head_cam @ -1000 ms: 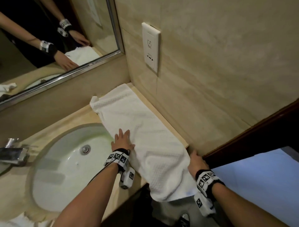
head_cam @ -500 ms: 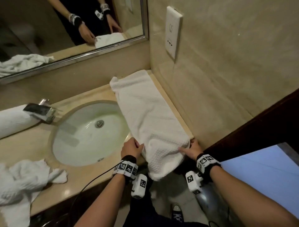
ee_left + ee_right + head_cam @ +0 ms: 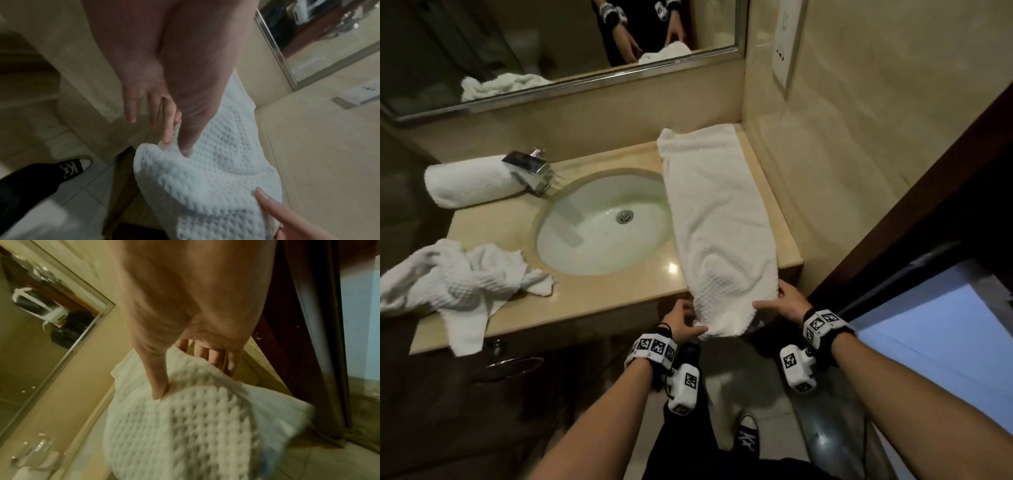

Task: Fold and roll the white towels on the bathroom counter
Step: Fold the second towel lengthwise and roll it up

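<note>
A long white waffle towel (image 3: 717, 219) lies folded lengthwise along the right side of the beige counter (image 3: 599, 294), and its near end hangs over the front edge. My left hand (image 3: 685, 323) pinches the hanging end's left corner between thumb and forefinger (image 3: 167, 129), as the left wrist view shows on the towel (image 3: 216, 175). My right hand (image 3: 780, 301) holds the right side of that end, thumb on top (image 3: 159, 391) and fingers beneath the towel (image 3: 185, 426).
A rolled white towel (image 3: 470, 180) lies behind the chrome faucet (image 3: 530, 168) at the back left. A crumpled white towel (image 3: 458, 281) sits at the counter's front left. The oval sink (image 3: 602, 222) is beside the long towel. A tiled wall and dark door frame (image 3: 914, 205) stand at the right.
My left hand left the flat of the towel and took its hanging left corner. My right hand shifted onto the right corner. The head view swung left, showing more of the counter.
</note>
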